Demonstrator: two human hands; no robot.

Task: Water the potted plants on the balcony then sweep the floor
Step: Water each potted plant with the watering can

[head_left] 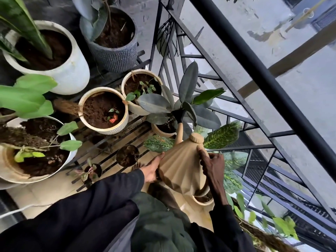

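Note:
I hold a beige ribbed watering can [179, 166] over the plants by the railing. My left hand [152, 170] supports its left side, fingers curled under the body. My right hand [211, 165] grips the can's handle on the right. The long spout ends in a black rose [179, 115], tilted down over a small beige pot [160, 130] with a dark-leaved rubber plant [154, 103]. A variegated plant [221, 136] spreads under the can. No water stream is visible.
Cream pots [125, 117] [125, 88] with small seedlings stand on a black slatted rack [109, 140]. Larger white pots [78, 71] [71, 157] and a grey ribbed pot [116, 59] stand at left. A black metal railing [254, 70] runs along the right. Two tiny dark pots [127, 155] sit near my left hand.

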